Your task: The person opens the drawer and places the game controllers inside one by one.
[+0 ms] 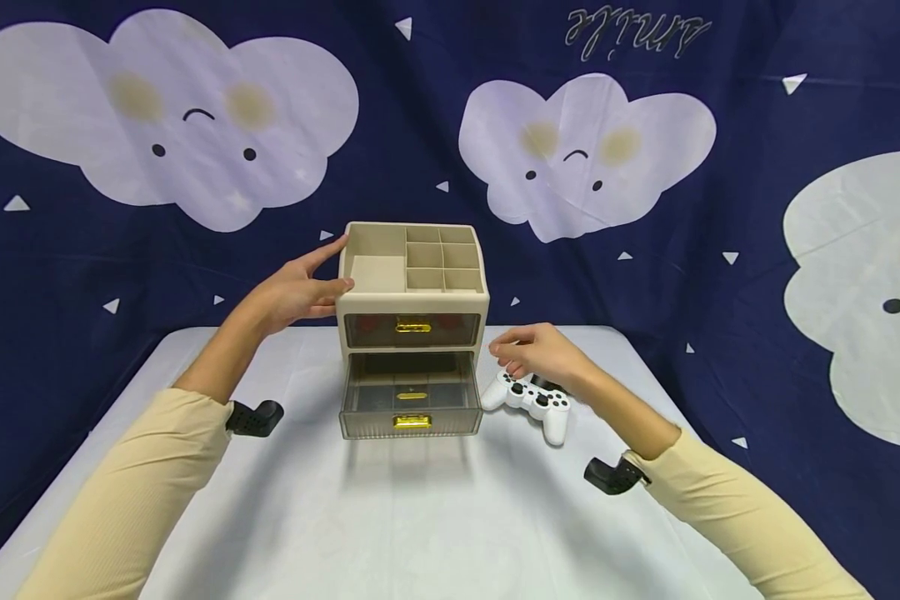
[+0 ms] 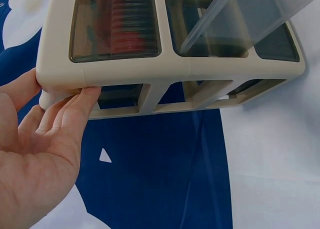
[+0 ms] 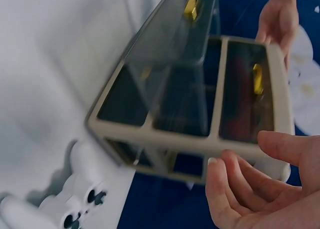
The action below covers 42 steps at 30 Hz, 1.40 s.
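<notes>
A cream drawer organizer [image 1: 413, 298] stands on the table, its top split into one large and several small compartments. My left hand [image 1: 292, 292] holds its upper left side, thumb at the top edge and fingers along the side wall. The upper drawer [image 1: 371, 331] is closed, with something reddish behind its smoky front in the left wrist view. Below it, a clear drawer [image 1: 375, 423] with a gold handle [image 1: 412, 422] is pulled out. My right hand [image 1: 542, 354], fingers loosely bent and holding nothing, hovers right of the organizer, above a white game controller [image 1: 528, 398].
A white cloth covers the table [image 1: 412, 525]. Behind it hangs a dark blue curtain [image 1: 412, 125] with cloud prints. Some dark object [image 1: 546, 383] lies partly hidden behind the controller.
</notes>
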Available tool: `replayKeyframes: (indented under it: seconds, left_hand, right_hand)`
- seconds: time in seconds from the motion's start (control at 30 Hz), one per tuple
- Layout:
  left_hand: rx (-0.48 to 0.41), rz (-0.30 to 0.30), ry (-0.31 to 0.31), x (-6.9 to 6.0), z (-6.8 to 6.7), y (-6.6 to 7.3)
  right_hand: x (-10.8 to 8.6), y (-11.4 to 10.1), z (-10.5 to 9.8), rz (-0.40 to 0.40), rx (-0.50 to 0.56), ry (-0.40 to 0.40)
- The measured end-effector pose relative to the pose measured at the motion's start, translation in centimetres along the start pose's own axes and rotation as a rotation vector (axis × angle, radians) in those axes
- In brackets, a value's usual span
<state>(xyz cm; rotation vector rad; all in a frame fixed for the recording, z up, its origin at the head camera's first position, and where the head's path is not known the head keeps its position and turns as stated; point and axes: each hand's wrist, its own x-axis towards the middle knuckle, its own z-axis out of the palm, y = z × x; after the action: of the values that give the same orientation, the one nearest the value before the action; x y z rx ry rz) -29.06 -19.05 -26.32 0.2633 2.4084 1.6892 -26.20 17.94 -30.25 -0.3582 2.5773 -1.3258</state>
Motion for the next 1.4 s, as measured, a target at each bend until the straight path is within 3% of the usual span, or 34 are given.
replayKeyframes:
  seconds: [0.27,0.6,0.97,1.4]
  left_hand:
    - [-0.005,0.001,-0.002,0.0,0.0,0.1]
    - [-0.021,-0.003,0.001,0.2,0.1,-0.1]
    - [-0.031,-0.004,0.002,0.2,0.1,0.0]
    - [-0.024,-0.001,-0.011,0.2,0.2,-0.1]
  right_hand:
    - [0.8,3.7,-1.8,0.066,-0.014,0.049]
    - [0.5,6.9,-2.9,0.121,-0.113,0.129]
    - [0.4,10.4,-2.7,0.2,-0.157,0.227]
    - [-0.1,13.9,-1.7,0.19,-0.187,0.254]
